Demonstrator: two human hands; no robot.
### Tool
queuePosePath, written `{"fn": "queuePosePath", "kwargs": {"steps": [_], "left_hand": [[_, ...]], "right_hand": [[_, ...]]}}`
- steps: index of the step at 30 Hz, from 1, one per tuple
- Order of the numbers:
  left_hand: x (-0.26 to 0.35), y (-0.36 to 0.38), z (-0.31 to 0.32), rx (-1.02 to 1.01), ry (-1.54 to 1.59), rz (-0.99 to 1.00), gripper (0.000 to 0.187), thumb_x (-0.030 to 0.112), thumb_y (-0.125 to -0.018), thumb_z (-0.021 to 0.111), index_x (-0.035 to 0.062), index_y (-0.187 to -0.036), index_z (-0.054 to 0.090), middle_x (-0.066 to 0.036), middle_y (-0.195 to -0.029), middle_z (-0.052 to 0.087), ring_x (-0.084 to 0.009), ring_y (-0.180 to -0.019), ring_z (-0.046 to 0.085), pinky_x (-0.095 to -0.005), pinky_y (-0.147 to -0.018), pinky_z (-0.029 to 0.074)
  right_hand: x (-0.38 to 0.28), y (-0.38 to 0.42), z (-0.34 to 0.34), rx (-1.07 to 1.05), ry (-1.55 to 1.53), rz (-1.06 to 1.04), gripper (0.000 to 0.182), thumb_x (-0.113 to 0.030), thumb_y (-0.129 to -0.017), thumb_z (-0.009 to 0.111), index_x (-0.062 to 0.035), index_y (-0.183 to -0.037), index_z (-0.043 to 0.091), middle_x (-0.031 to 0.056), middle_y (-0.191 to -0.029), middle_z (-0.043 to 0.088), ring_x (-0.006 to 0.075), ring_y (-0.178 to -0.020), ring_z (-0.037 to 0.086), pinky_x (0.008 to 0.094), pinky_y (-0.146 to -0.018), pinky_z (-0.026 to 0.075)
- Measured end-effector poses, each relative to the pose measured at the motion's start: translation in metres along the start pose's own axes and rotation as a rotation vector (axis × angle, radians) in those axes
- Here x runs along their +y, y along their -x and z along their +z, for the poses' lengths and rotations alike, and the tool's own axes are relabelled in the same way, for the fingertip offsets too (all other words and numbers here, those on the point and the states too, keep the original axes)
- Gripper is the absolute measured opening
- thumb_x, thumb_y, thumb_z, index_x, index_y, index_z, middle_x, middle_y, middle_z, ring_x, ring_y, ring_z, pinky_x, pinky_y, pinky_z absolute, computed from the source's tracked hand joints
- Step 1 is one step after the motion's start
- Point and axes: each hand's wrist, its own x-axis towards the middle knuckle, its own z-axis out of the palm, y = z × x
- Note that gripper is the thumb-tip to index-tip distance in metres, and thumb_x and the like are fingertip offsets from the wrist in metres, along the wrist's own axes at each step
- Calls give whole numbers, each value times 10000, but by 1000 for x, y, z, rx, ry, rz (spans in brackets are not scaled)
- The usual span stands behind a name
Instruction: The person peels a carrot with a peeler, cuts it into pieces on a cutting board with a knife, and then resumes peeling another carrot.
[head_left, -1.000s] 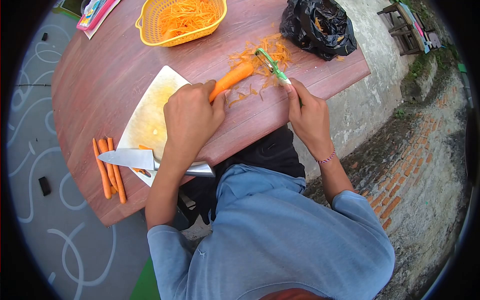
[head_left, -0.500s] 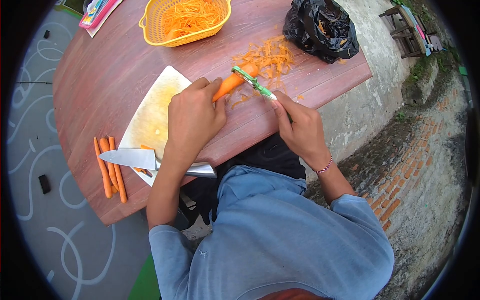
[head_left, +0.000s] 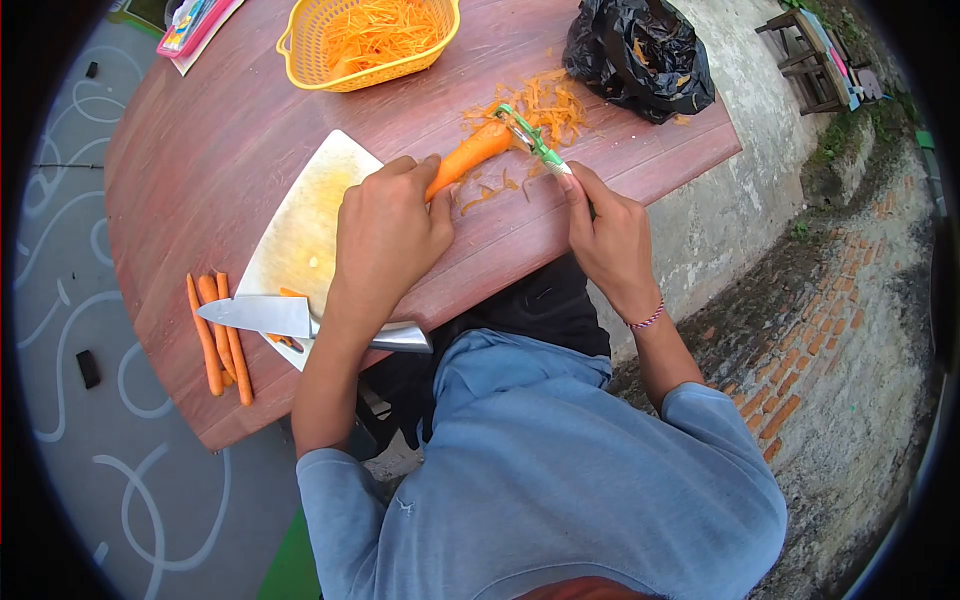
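My left hand (head_left: 393, 220) is closed around the near end of a carrot (head_left: 467, 158), which points up and to the right over the table. In my right hand (head_left: 610, 228) is a green and white peeler (head_left: 540, 148), its head right at the carrot's far tip. Orange peelings (head_left: 548, 108) lie in a loose heap just beyond that tip. Under my left wrist is a white cutting board (head_left: 300, 232), partly hidden by the arm. A kitchen knife (head_left: 262, 315) rests across the board's near corner, its blade pointing left over several whole carrots (head_left: 222, 340).
A yellow basket (head_left: 385, 75) of shredded carrot stands at the far side of the wooden table (head_left: 190, 190). To its right sits a black plastic bag (head_left: 635, 65), open at the top. A pink case (head_left: 190, 30) lies at the far left edge.
The peeler has slid along the carrot to its far tip, as my right hand moved away to the right. My left hand keeps its hold on the carrot.
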Motion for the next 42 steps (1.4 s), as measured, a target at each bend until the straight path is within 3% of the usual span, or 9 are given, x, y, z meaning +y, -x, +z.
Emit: {"fn": "queuePosePath", "kwargs": {"steps": [5, 11, 15, 20, 24, 30, 32, 39, 42], "left_hand": [[1, -2, -2, -13, 12, -26, 330, 178, -870, 731, -17, -1134, 759, -186, -860, 694, -374, -731, 696, -454, -683, 565], [1, -2, -2, -21, -21, -15, 344, 174, -864, 737, 2, -1161, 761, -169, -875, 698, -358, -740, 701, -445, -688, 569], [0, -1, -2, -46, -18, -22, 365, 178, -860, 741, 14, -1186, 759, -163, -885, 699, -347, -745, 704, -442, -689, 573], [4, -1, -4, -46, -31, -12, 386, 219, -878, 733, 24, -1212, 752, -155, -897, 703, -338, -746, 708, -435, -679, 576], [3, 1, -4, -32, -38, 5, 379, 232, -889, 726, 35, -1211, 755, -145, -899, 702, -330, -741, 708, -431, -673, 572], [5, 1, -4, -21, -34, 24, 341, 215, -886, 735, 57, -1186, 772, -124, -896, 696, -315, -738, 702, -424, -677, 568], [5, 0, -2, -17, -39, 9, 331, 212, -884, 741, 60, -1176, 777, -120, -898, 693, -312, -739, 700, -420, -683, 567], [6, 1, -2, -8, -36, 9, 332, 204, -879, 749, 77, -1184, 779, -109, -892, 679, -304, -744, 696, -423, -680, 563], [6, 1, -1, -11, -54, 12, 327, 184, -873, 752, 92, -1185, 782, -101, -887, 663, -298, -759, 693, -423, -681, 562]], "right_hand": [[-6, 9, 13, 80, -112, -203, 218, -226, -1047, 620, -57, -1153, 708, 213, -754, 687, 412, -679, 688, 483, -560, 513], [1, -8, -2, 40, -13, -8, 216, -218, -1039, 632, -44, -1141, 709, 212, -755, 687, 416, -676, 686, 483, -570, 515], [-5, -1, 4, 20, -103, -205, 220, -226, -1042, 625, -49, -1143, 710, 219, -751, 684, 424, -679, 685, 489, -568, 512], [0, -9, -3, -8, -19, -26, 197, -202, -1026, 648, -53, -1139, 711, 223, -726, 667, 417, -661, 680, 482, -563, 509], [-7, -1, 1, 4, -147, -168, 196, -202, -1026, 648, -55, -1139, 711, 218, -713, 665, 416, -652, 678, 477, -558, 508], [-1, -6, -9, -15, -19, 6, 198, -195, -1026, 647, -60, -1154, 714, 223, -727, 665, 410, -656, 680, 477, -561, 506], [-8, 2, -6, 26, -150, -165, 194, -192, -1030, 641, -55, -1145, 714, 231, -745, 669, 413, -659, 680, 478, -559, 504], [3, -4, -4, -4, -52, -27, 190, -186, -1027, 645, -47, -1135, 715, 227, -759, 678, 409, -668, 684, 474, -563, 509], [-2, 2, 2, 39, -156, -188, 198, -196, -1032, 635, -46, -1135, 716, 225, -755, 676, 413, -658, 679, 480, -557, 504]]}}
